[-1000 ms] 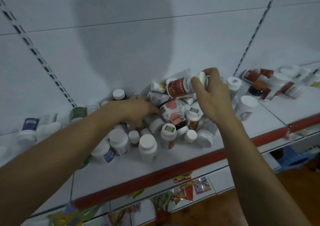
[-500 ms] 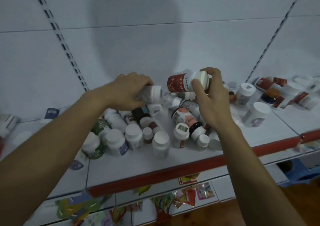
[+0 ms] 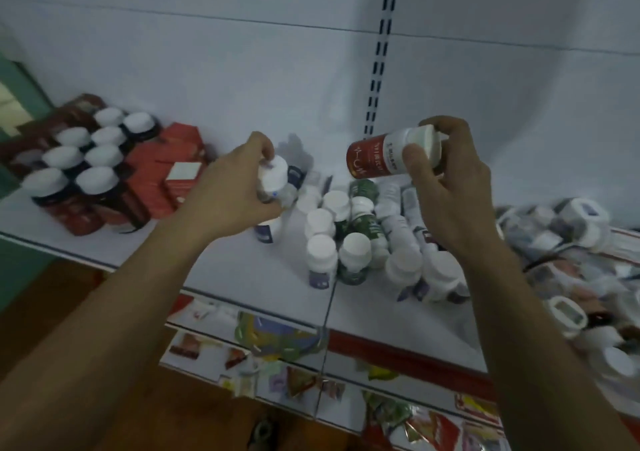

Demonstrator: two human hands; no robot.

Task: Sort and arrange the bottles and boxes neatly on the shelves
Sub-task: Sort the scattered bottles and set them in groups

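Since the earlier frame the view has swung leftward: grouped dark bottles and red boxes are now seen at nine o'clock on the shelf. A red-labelled bottle is held sideways above the heap by the right hand; a white-capped bottle, its label hidden, is gripped by the left hand. The pile at three o'clock is blurred.

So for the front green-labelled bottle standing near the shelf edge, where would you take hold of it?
Probably by the white cap of the green-labelled bottle, coming down from above. It stands upright with its cap facing up, and a purple-labelled bottle crowds its left side, so the fingers would have little room lower on the body.
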